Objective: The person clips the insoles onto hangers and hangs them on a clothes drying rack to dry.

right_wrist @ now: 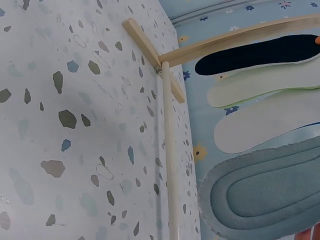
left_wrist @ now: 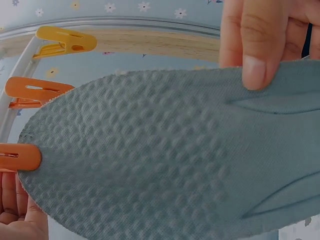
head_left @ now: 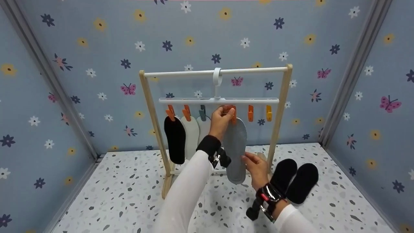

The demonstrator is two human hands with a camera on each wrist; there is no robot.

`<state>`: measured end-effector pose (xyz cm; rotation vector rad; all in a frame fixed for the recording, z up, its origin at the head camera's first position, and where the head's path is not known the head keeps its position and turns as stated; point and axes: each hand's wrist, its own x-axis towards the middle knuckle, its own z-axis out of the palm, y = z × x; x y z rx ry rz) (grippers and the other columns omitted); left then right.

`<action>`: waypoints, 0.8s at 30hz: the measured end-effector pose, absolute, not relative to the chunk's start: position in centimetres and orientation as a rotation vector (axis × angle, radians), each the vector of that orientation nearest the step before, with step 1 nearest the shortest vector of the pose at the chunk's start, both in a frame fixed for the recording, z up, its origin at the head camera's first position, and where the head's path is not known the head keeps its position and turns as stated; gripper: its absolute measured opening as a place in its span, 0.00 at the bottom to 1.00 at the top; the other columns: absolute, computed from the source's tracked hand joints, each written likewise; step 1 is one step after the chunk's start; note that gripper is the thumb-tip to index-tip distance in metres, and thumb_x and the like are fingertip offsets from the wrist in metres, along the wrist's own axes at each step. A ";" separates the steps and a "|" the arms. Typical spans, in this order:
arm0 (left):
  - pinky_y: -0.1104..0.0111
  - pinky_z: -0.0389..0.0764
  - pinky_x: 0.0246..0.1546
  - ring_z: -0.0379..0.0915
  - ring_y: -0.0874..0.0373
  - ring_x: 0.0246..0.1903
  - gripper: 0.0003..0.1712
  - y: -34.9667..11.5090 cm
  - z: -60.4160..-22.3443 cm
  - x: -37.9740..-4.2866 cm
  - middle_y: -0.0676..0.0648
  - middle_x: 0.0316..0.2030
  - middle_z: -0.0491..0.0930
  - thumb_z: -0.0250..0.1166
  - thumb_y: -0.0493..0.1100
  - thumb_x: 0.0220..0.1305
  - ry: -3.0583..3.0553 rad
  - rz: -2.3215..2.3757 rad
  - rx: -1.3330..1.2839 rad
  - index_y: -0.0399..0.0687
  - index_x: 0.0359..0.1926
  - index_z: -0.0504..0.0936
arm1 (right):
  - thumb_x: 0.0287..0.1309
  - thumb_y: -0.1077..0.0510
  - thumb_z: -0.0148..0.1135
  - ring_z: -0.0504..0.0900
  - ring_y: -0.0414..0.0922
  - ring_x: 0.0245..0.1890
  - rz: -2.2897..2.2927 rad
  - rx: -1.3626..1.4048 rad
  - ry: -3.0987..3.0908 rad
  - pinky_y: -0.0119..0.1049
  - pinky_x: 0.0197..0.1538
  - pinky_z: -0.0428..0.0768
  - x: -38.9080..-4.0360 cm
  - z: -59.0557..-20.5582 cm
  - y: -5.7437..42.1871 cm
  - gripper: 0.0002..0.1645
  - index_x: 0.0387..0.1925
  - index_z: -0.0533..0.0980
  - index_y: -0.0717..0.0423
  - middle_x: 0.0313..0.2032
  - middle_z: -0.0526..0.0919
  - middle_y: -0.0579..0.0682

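A grey insole [head_left: 235,152] with a bumpy surface [left_wrist: 135,150] hangs upright, its upper end in an orange clothespin [left_wrist: 20,157]. My left hand [head_left: 221,120] pinches that clothespin near its top, just under the white hanger bar [head_left: 190,101]. Lower down, my right hand [head_left: 257,166] holds the insole's right edge between thumb and fingers, the thumb [left_wrist: 256,70] lying over the near face. In the right wrist view the rounded lower end of the grey insole [right_wrist: 270,192] shows, with only fingertips [right_wrist: 305,234] of the right hand at the corner.
On the left, a black insole [head_left: 175,139] and two pale ones [right_wrist: 270,82] hang from clothespins. An orange [head_left: 250,113] and a yellow clothespin [head_left: 268,113] hang at right. The wooden rack [head_left: 281,106] stands on the speckled table [head_left: 123,194]. Two black insoles [head_left: 303,183] lie at right.
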<state>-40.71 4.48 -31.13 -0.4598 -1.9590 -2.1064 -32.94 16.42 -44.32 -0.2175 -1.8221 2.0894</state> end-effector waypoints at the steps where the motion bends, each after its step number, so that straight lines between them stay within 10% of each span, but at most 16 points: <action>1: 0.73 0.71 0.39 0.70 0.58 0.38 0.14 4.5 -31.2 -40.7 0.45 0.37 0.77 0.59 0.40 0.66 -1.956 -2.108 -0.463 0.33 0.47 0.77 | 0.55 0.62 0.66 0.80 0.40 0.38 2.092 -0.220 -1.818 0.35 0.43 0.79 -33.0 -44.5 16.5 0.18 0.46 0.79 0.68 0.40 0.84 0.53; 24: 0.72 0.70 0.40 0.68 0.59 0.36 0.14 4.2 -31.7 -40.8 0.49 0.34 0.75 0.58 0.38 0.66 -1.841 -2.247 -0.600 0.30 0.47 0.75 | 0.57 0.62 0.63 0.82 0.42 0.40 2.194 -0.291 -1.751 0.32 0.47 0.79 -32.0 -46.8 17.7 0.17 0.47 0.78 0.69 0.42 0.84 0.54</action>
